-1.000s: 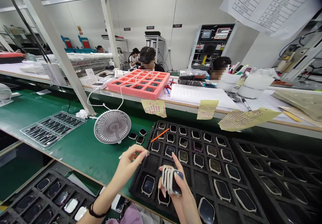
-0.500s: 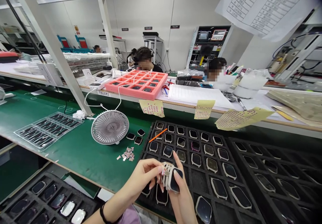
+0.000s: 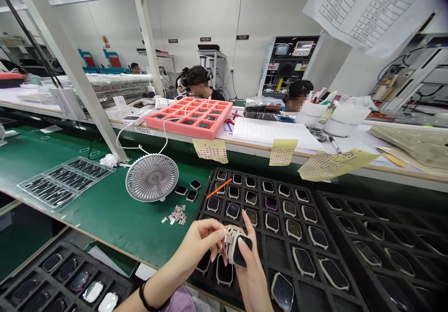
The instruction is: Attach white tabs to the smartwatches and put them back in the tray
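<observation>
Compared with 1 second ago, the left hand (image 3: 206, 235) has come in from beside the tray's left edge to the side of the stack (image 3: 238, 256), and the pile (image 3: 178, 216) of small, flat, pinkish-silver pieces it was covering now shows on the smooth green table (image 3: 115, 223). The stack, several rounded-square watch bodies with pale frames and a glossy dark front screen, is held above the near part of the tray (image 3: 275, 251), which is matt black foam cut into square cells. An orange stick (image 3: 219, 188) lies slanted over its far left cells. The right hand (image 3: 257, 272) grips the stack firmly from the right, thumb across the front screen, 1 finger pointing up behind it. The left thumb and fingers are closed in a tight pinch on a tiny piece (image 3: 229, 239) against the stack's left side; whether the piece is stuck down cannot be told. The left forearm slants up from the bottom, a black band (image 3: 143, 298) around its wrist.
</observation>
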A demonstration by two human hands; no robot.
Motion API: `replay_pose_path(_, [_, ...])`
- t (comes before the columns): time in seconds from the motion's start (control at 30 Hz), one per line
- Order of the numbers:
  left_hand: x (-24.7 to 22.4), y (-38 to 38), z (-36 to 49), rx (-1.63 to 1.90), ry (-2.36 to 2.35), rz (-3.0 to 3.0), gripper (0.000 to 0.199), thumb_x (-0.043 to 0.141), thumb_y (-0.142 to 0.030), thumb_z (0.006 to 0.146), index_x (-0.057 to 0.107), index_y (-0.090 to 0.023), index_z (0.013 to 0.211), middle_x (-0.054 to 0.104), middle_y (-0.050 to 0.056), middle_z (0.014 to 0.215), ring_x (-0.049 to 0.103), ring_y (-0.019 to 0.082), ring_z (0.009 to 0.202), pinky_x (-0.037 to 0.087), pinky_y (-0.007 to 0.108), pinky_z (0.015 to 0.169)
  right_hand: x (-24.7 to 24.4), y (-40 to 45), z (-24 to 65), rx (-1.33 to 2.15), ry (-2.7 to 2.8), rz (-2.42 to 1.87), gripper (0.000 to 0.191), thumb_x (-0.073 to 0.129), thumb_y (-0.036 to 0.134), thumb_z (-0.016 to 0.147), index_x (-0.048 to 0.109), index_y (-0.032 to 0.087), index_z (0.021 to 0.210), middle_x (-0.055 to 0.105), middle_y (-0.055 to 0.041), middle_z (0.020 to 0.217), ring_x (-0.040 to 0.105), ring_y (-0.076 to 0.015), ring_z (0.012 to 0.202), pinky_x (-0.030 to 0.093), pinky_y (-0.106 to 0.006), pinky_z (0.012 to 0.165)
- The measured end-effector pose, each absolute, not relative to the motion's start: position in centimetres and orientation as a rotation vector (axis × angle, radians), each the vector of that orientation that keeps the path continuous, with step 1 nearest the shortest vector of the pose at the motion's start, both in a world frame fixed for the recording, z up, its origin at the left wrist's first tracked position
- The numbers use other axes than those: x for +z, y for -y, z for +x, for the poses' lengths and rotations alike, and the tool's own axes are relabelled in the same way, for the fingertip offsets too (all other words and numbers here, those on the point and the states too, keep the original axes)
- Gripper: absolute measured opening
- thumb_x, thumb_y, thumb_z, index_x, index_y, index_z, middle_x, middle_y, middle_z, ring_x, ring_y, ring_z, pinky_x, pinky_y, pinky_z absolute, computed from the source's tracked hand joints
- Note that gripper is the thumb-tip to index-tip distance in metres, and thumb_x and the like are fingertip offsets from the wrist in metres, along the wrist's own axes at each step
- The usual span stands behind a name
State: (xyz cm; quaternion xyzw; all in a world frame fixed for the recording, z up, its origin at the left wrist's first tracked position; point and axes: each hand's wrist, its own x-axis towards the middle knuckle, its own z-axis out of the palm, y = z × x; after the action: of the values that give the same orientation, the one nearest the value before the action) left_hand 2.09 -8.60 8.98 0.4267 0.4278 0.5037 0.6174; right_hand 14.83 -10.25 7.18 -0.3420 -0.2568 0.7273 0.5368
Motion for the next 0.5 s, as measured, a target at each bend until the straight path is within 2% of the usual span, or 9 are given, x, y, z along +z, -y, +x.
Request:
replay_pose_path(0.17, [8.6,8.8,2.1,1.131,-0.942,0.958,0.036,0.073,-0.045,0.071,0.06,-0.012,0.066,0.057,-0.001,0.055,0.058,0.009,0.042,0.035,0.013,0.033,7.2,10.3,14.9,1.739,0.607,-0.831,0.079,0.066,0.046,0.079,0.024,0.036,0.145,0.066,0.0003,0.106,0.061,-0.0194,0.094,0.048,-0.032,0.08])
replay_pose_path(0.33, [8.0,8.9,2.2,1.113,-0.909,0.972,0.037,0.073,-0.046,0.072,0.06,-0.012,0.067,0.056,-0.001,0.056,0.057,0.008,0.042,0.032,0.011,0.031,7.2,10.3,14.9,1.736,0.615,-0.824,0.079,0.065,0.046,0.08,0.023,0.036,0.145,0.065,-0.0006,0.107,0.062,-0.0201,0.093,0.049,-0.034,0.08])
replay_pose_path(0.5, [7.3,9.4,2.9,1.25,-1.01,1.063,0.035,0.068,-0.047,0.077,0.065,-0.013,0.081,0.057,-0.001,0.062,0.052,0.007,0.041,0.035,0.013,0.032,6.9,10.3,14.8,1.64,0.659,-0.865,0.074,0.063,0.048,0.081,0.027,0.034,0.144,0.064,-0.0015,0.108,0.061,-0.0217,0.097,0.047,-0.037,0.086])
